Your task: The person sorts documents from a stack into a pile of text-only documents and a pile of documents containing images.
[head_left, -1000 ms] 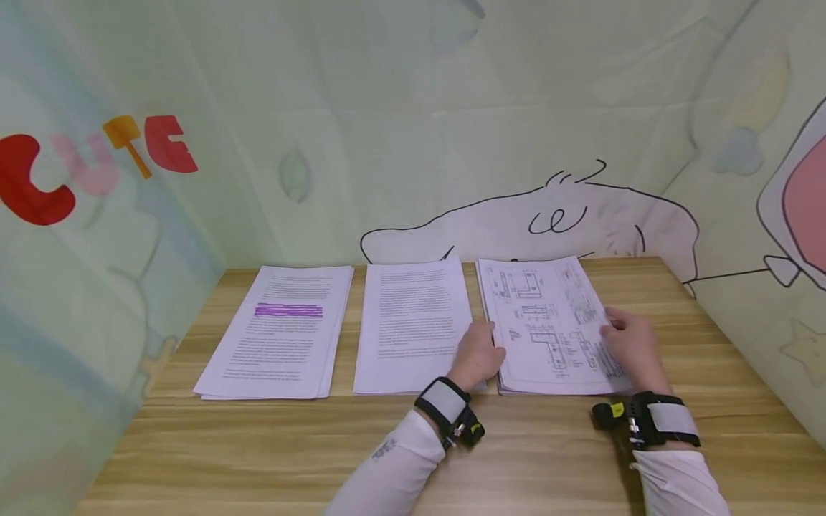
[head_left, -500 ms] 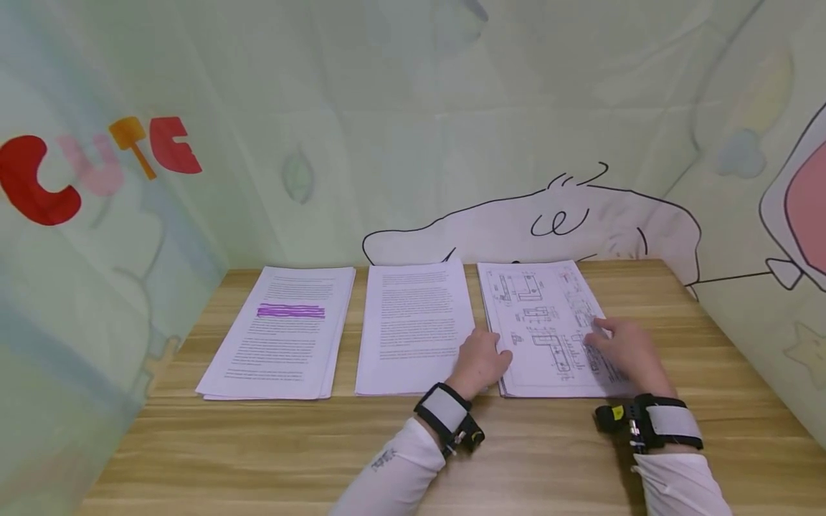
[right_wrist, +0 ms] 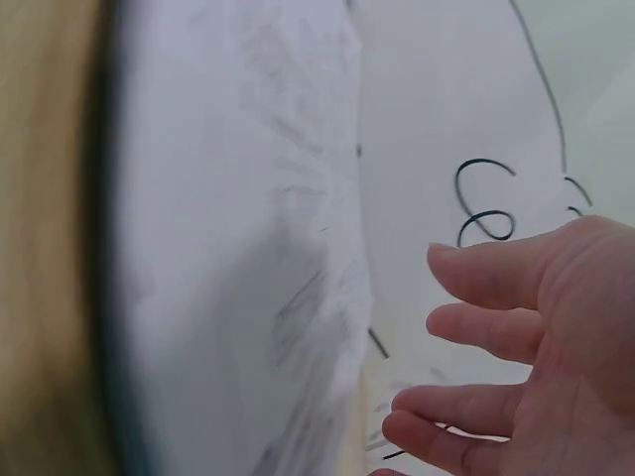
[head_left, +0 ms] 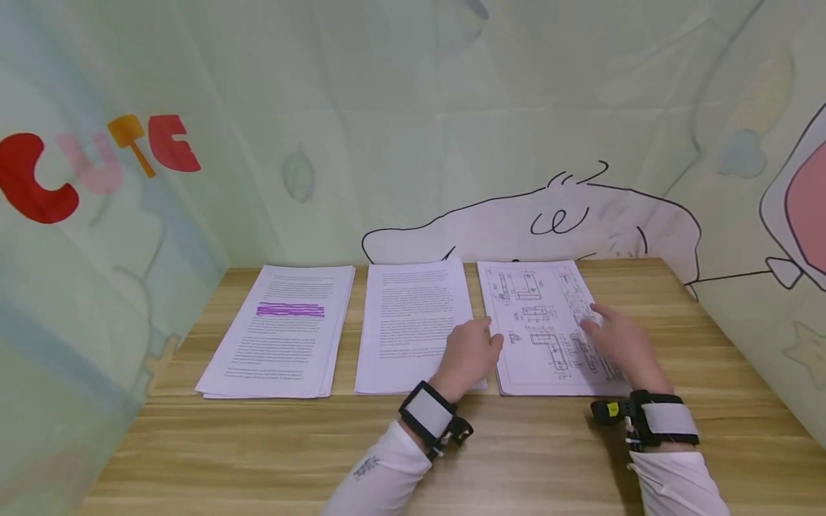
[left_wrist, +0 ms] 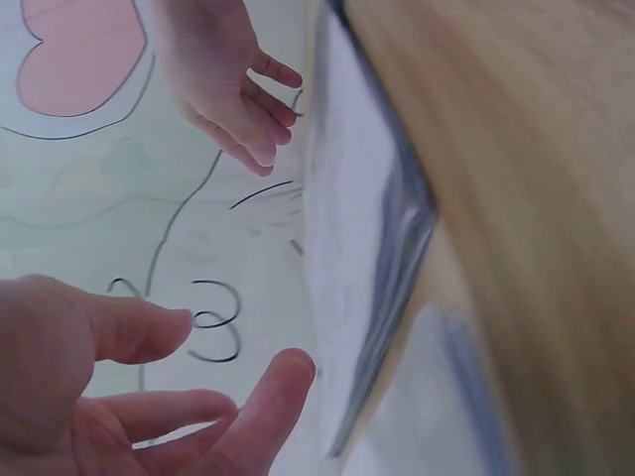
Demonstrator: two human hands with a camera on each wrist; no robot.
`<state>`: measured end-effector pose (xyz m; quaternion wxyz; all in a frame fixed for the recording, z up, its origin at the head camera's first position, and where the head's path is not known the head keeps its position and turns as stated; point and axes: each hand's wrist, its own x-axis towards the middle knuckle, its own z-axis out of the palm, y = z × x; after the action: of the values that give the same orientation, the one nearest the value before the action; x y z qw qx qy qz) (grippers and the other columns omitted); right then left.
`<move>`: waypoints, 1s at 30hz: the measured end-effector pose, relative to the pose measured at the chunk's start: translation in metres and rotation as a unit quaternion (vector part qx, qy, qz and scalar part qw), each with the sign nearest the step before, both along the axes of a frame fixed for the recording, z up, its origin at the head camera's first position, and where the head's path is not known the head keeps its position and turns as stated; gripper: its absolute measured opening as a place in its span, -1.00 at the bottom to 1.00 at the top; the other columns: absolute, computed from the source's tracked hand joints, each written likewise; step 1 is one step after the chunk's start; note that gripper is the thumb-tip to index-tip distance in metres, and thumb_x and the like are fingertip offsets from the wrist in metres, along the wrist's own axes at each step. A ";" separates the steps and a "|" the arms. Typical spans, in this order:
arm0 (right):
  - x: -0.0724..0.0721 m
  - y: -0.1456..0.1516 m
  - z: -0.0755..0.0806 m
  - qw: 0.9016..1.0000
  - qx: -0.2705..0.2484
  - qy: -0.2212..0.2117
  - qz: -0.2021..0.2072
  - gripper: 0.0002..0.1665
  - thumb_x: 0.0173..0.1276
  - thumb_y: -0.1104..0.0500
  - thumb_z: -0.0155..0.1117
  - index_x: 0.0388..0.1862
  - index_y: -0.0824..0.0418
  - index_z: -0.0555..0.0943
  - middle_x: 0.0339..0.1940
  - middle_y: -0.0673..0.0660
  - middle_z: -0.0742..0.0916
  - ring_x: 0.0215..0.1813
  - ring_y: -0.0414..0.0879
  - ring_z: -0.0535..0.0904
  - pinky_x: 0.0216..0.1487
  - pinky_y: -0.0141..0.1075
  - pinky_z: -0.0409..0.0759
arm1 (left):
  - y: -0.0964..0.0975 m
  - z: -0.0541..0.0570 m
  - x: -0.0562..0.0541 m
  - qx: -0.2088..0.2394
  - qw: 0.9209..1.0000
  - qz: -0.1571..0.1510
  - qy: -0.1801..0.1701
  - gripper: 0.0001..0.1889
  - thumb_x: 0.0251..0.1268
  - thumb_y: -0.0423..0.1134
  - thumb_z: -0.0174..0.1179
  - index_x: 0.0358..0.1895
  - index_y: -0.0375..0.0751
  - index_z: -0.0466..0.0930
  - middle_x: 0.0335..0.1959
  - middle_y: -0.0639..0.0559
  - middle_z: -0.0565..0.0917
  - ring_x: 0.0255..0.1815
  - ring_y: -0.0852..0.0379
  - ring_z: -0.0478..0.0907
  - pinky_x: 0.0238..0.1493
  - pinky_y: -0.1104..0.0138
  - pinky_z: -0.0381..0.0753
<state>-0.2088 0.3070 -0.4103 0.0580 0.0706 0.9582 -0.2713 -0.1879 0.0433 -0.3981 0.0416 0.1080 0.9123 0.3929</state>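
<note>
A stack of technical drawings (head_left: 523,365) lies on the right of the table, several sheets thick in the left wrist view. My left hand (head_left: 466,358) hovers over the gap between it and the middle stack of printed text (head_left: 413,308), fingers spread and loosely bent. Over the drawings' right edge is my right hand (head_left: 622,347), its thumb and fingers relaxed and apart. Each wrist view shows its hand holding nothing: the left hand (left_wrist: 169,397) beside the stack's edge, the right hand (right_wrist: 536,347) above the sheets.
Another stack of text pages (head_left: 271,358), with a purple-marked band, lies at the left. All three stacks sit in a row on the wooden table (head_left: 258,451). A cartoon-printed curtain (head_left: 387,129) rises behind the table and at both sides.
My left hand has come off the drawings' left edge and drawn slightly left. My right hand has left the right edge and moved inward over the sheets, fingers loosened.
</note>
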 end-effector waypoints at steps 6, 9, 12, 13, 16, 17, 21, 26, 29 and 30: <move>0.005 -0.019 0.020 0.997 -0.018 0.068 0.013 -0.28 0.57 -0.12 -0.05 0.50 0.30 0.27 0.44 0.56 0.35 0.40 0.54 0.27 0.26 0.40 0.31 | -0.038 0.018 0.002 0.003 0.998 0.016 0.064 -0.63 0.45 -0.16 0.08 0.18 -0.26 0.63 0.02 -0.14 0.75 -0.20 0.09 0.71 -0.33 0.42 0.56; 0.009 -0.042 0.028 0.994 -0.036 0.103 0.024 -0.35 0.57 -0.07 -0.01 0.47 0.28 0.34 0.43 0.51 0.40 0.40 0.49 0.32 0.26 0.36 0.37 | -0.062 0.025 0.002 0.017 0.996 0.036 0.074 -0.63 0.44 -0.17 0.11 0.19 -0.26 0.62 -0.02 -0.12 0.76 -0.22 0.09 0.72 -0.36 0.43 0.55; 0.012 -0.071 0.032 0.985 -0.060 0.153 0.046 -0.46 0.55 0.04 0.05 0.38 0.28 0.45 0.39 0.45 0.49 0.36 0.40 0.42 0.21 0.27 0.48 | -0.089 0.030 0.001 0.020 0.994 0.060 0.088 -0.64 0.43 -0.18 0.13 0.19 -0.24 0.62 -0.05 -0.11 0.77 -0.27 0.11 0.71 -0.39 0.44 0.54; 0.012 -0.081 0.033 0.982 -0.066 0.168 0.054 -0.50 0.54 0.07 0.07 0.35 0.28 0.49 0.37 0.43 0.52 0.29 0.36 0.49 0.12 0.22 0.55 | -0.098 0.032 0.001 0.015 0.993 0.070 0.097 -0.64 0.43 -0.18 0.13 0.18 -0.23 0.63 -0.06 -0.11 0.77 -0.25 0.11 0.71 -0.36 0.43 0.55; 0.013 -0.107 0.034 0.973 -0.081 0.199 0.082 -0.57 0.51 0.14 0.11 0.27 0.28 0.56 0.31 0.37 0.60 0.21 0.26 0.58 0.02 0.11 0.60 | -0.126 0.035 0.000 0.006 0.989 0.093 0.116 -0.64 0.42 -0.18 0.13 0.17 -0.25 0.63 -0.06 -0.13 0.77 -0.22 0.05 0.72 -0.31 0.34 0.62; 0.013 -0.116 0.034 0.971 -0.086 0.205 0.090 -0.58 0.51 0.15 0.11 0.26 0.28 0.57 0.30 0.35 0.62 0.21 0.24 0.59 0.03 0.10 0.61 | -0.135 0.035 -0.001 0.001 0.988 0.102 0.119 -0.63 0.43 -0.17 0.13 0.18 -0.25 0.63 -0.06 -0.14 0.77 -0.20 0.03 0.73 -0.28 0.31 0.64; 0.012 -0.146 0.035 0.964 -0.106 0.212 0.121 -0.61 0.50 0.17 0.12 0.22 0.27 0.60 0.26 0.30 0.65 0.35 0.24 0.51 0.23 0.15 0.54 | -0.175 0.037 -0.003 -0.017 0.982 0.141 0.121 -0.61 0.45 -0.17 0.09 0.21 -0.27 0.60 -0.01 -0.19 0.75 -0.13 -0.06 0.73 -0.19 0.17 0.69; 0.012 -0.178 0.035 0.957 -0.134 0.214 0.146 -0.63 0.49 0.17 0.14 0.19 0.23 0.63 0.23 0.26 0.69 0.20 0.17 0.58 0.16 0.09 0.58 | -0.226 0.034 -0.004 -0.048 0.975 0.182 0.120 -0.59 0.48 -0.16 0.04 0.25 -0.27 0.56 0.03 -0.25 0.73 -0.04 -0.14 0.70 -0.13 0.09 0.66; 0.011 -0.194 0.032 0.950 -0.152 0.223 0.159 -0.65 0.47 0.19 0.15 0.16 0.23 0.65 0.20 0.24 0.71 0.22 0.14 0.60 0.14 0.07 0.61 | -0.251 0.029 0.000 -0.060 0.971 0.203 0.116 -0.58 0.50 -0.16 0.02 0.26 -0.31 0.55 0.04 -0.30 0.72 -0.02 -0.18 0.68 -0.13 0.08 0.63; 0.010 -0.199 0.031 0.948 -0.158 0.224 0.165 -0.66 0.47 0.19 0.16 0.15 0.24 0.65 0.19 0.23 0.72 0.25 0.13 0.60 0.16 0.06 0.61 | -0.257 0.027 0.001 -0.065 0.969 0.209 0.116 -0.58 0.50 -0.16 0.01 0.26 -0.32 0.55 0.04 -0.31 0.71 -0.02 -0.20 0.68 -0.13 0.08 0.62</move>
<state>-0.1985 0.1085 -0.3789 -0.1042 -0.1608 0.8897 -0.4143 -0.1866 -0.2141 -0.3713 -0.1406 -0.0430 0.9367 0.3178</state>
